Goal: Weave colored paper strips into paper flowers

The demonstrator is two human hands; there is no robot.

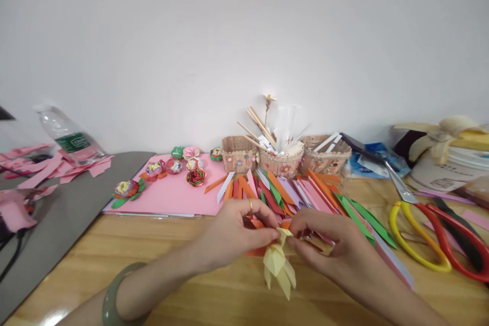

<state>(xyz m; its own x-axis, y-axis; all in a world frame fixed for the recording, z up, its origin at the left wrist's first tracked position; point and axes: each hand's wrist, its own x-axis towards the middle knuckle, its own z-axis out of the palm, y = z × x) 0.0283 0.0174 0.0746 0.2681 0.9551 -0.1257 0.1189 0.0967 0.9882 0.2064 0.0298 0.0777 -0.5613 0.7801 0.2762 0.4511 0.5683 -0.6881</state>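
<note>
Low in the middle of the head view, a folded pale yellow paper piece (275, 261) hangs with its pointed petals downward. My left hand (244, 229) pinches its upper left edge between thumb and fingers and wears a ring. On the other side, my right hand (324, 239) holds the top right of the same piece, its fingertips partly hidden. Just behind both hands lie many folded paper strips (282, 191) in orange, red, green, purple and pink.
Three woven baskets (240, 155) stand by the wall, one holding sticks. Paper flowers (196, 177) lie on pink sheets (171, 201) at left. Scissors (405, 193) with yellow and red handles lie at right. A bottle (71, 137) leans over pink scraps at far left.
</note>
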